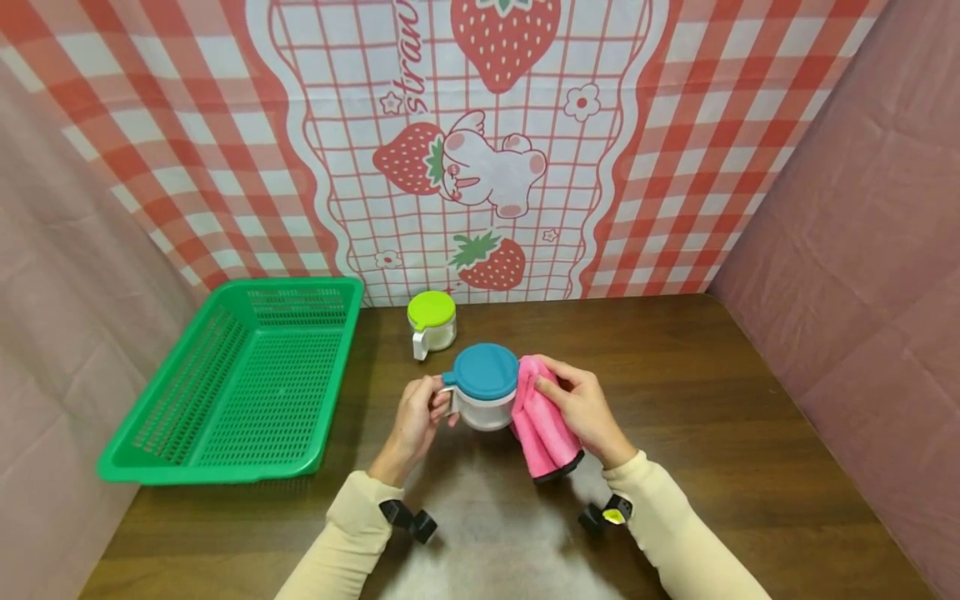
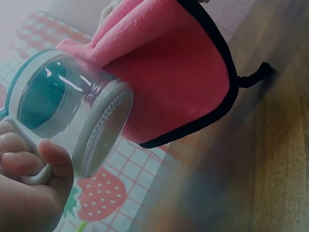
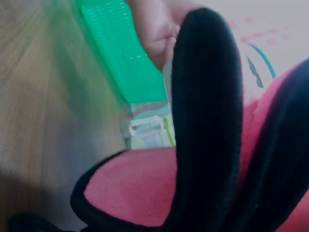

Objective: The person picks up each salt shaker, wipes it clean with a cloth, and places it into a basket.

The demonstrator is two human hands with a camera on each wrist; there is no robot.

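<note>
The left hand [image 1: 415, 417] grips a blue-lidded jar [image 1: 486, 387]; the right hand [image 1: 583, 406] holds pink cloth [image 1: 545, 433] at the jar's three o'clock. A basket [image 1: 270, 383] sits at nine.

Clock taken from jar [image 1: 483, 414]. Lid [image 1: 486, 369] blue; body clear; handle [image 2: 24, 129] white. Cloth [image 1: 546, 429], 4 o'clock: plain pink, black edging [image 2: 234, 89]. Second jar [image 1: 444, 337], 11 o'clock: lime-green lid [image 1: 431, 308], white handle. Basket [image 1: 266, 383], 9 o'clock: uniform green. Backdrop [image 1: 570, 167], 12 o'clock: red-and-white check borders; white centre, red grid, red strawberries [image 1: 504, 42]. Sleeves [image 1: 337, 533], 7 and 4 o'clock: plain cream. Table [image 1: 712, 433]: brown wood grain.
</note>
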